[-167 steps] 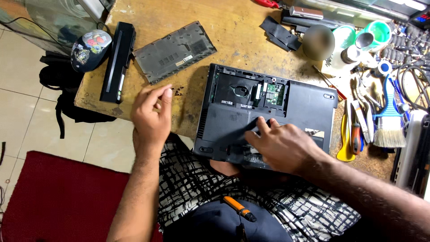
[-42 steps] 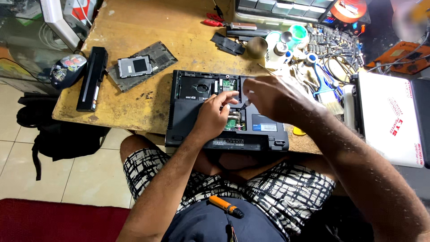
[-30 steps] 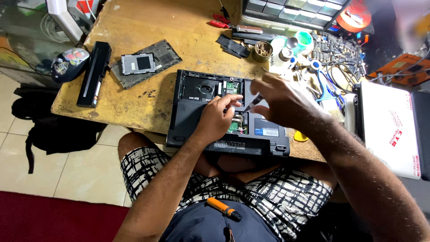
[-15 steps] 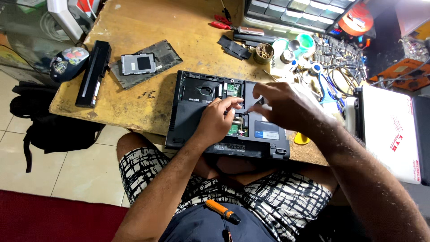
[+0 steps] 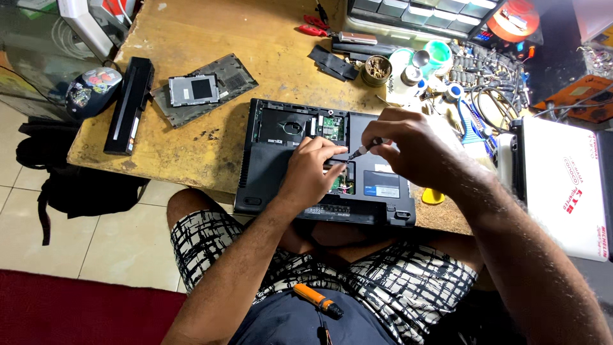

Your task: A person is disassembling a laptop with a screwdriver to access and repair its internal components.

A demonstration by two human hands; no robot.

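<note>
A black laptop (image 5: 274,166) lies upside down at the near edge of the wooden table, its bottom bays uncovered and green circuit boards showing. My left hand (image 5: 311,171) rests flat on the laptop's middle, fingertips at the edge of the open bay, holding nothing. My right hand (image 5: 412,148) pinches a small screwdriver (image 5: 359,151). Its tip points down-left into the bay, right beside my left fingertips.
A grey cover panel (image 5: 233,80) with a flat drive (image 5: 193,90) on it lies to the left, beside a long black battery (image 5: 129,105). Jars, cables and a blue brush (image 5: 469,128) crowd the right. A white laptop (image 5: 562,185) stands at the far right. An orange screwdriver (image 5: 316,300) lies on my lap.
My left hand has moved from the table onto the laptop's open bay. A drive now lies on the cover panel. My right hand has brought the screwdriver tip down to the bay.
</note>
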